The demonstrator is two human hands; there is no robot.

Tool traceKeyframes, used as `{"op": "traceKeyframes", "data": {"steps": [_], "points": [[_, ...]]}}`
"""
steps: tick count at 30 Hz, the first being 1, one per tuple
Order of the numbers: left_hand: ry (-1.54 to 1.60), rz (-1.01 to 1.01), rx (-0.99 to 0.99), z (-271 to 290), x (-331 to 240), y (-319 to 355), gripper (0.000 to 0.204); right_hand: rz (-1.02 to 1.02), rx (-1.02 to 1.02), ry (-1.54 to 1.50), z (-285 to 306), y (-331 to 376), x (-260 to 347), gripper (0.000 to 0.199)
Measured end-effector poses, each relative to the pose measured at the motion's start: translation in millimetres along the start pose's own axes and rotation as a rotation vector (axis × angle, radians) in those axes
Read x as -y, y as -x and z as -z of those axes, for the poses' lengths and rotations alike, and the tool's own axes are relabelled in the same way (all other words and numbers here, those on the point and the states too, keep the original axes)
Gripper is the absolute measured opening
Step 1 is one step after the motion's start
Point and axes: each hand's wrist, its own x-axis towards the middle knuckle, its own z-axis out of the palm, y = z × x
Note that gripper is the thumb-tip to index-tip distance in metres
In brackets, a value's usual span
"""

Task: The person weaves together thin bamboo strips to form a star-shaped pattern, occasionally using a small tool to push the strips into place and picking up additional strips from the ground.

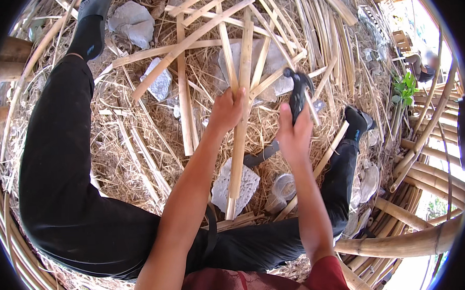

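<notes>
My left hand is closed round a long split bamboo strip and a thinner strip crossing beside it. The long strip's near end lies over a pale pitted rock between my legs. Just to the right, my right hand grips a hammer, its black head raised above the strips. Beyond both hands, several bamboo strips cross one another in a loose lattice, partly over a flat grey stone. A dark flat bar lies between my forearms, partly hidden.
Dry straw covers the ground. A clear plastic cup or jar lies by my right forearm. Rocks and a bundle of strips lie farther off. Bamboo rails stand at the right, with another person beyond.
</notes>
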Motion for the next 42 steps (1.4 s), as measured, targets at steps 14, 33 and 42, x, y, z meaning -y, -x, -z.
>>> {"op": "traceKeyframes", "data": {"steps": [14,33,42], "points": [[0.125,-0.108,-0.055,-1.4,3.7,-15.9,0.052,0.224,0.173,0.362,12.4,-4.0,-52.6,0.037],[-0.047,0.026,-0.079,2.3,-22.8,-14.7,0.046,-0.153,-0.337,0.580,189.3,-63.2,-180.0,0.035],[0.331,-0.066,-0.491,25.4,-13.6,-29.6,0.031,0.210,-0.611,0.757,159.6,-242.2,-180.5,0.025]]}}
